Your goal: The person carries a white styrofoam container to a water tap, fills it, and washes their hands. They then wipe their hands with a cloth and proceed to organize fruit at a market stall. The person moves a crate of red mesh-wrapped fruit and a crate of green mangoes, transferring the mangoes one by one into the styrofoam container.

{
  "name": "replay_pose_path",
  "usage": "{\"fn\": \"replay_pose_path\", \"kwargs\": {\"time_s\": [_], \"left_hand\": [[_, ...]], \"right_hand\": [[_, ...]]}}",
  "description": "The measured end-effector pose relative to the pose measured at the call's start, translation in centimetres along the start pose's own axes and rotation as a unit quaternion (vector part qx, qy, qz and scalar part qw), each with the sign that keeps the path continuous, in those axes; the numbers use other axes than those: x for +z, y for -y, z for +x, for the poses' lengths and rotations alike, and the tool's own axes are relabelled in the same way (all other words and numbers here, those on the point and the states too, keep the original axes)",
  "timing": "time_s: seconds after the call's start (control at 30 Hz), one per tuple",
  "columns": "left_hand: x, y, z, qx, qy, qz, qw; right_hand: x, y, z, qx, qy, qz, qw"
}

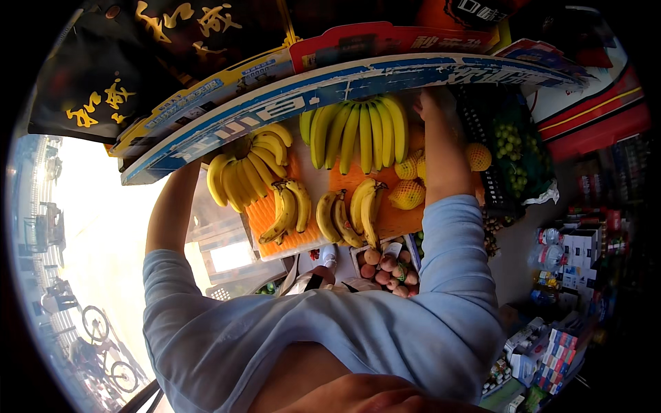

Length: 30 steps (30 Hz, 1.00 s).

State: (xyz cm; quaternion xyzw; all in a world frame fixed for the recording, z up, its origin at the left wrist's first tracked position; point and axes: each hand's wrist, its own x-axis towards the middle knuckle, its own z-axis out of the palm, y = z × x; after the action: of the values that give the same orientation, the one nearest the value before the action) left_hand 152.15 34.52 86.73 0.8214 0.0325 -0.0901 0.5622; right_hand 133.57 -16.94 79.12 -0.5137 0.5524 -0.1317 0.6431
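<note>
My right hand (425, 103) is raised at the underside of a long blue-and-white signboard (335, 93), its fingers curled and partly hidden; whether it grips the board cannot be told. My left forearm (174, 211) runs up behind the board's left end, which hides the left hand. Between my arms lie a large yellow-green bunch of bananas (364, 134) and a yellow bunch (245, 178). Nearer my body are three small clusters of brown-spotted bananas: the left (289, 209), middle (338, 219) and right (367, 209). Fruits in yellow foam nets (407, 194) rest beside my right forearm.
Orange matting (258, 219) lies under the bananas. A box of reddish round fruit (388, 268) stands below. Right of my arm, a dark crate (480, 129) holds green grapes (508, 142). Bottles (548, 255) and cartons (581, 248) stand farther right. Black bags (88, 82) hang behind the board.
</note>
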Motion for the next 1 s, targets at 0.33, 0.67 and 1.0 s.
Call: {"fn": "replay_pose_path", "kwargs": {"time_s": [0.33,0.67,1.0], "left_hand": [[1.4,2.0,-7.6,0.025,0.072,0.0,0.997],[-1.2,6.1,-26.0,-0.015,0.139,0.007,0.99],[-6.1,10.8,-43.6,0.034,0.172,0.149,0.973]], "right_hand": [[-11.6,-7.4,-15.4,-0.141,0.172,0.082,0.972],[-32.6,-19.8,-34.9,-0.191,0.08,0.036,0.978],[-40.0,-28.3,-44.7,-0.037,0.276,0.139,0.95]]}}
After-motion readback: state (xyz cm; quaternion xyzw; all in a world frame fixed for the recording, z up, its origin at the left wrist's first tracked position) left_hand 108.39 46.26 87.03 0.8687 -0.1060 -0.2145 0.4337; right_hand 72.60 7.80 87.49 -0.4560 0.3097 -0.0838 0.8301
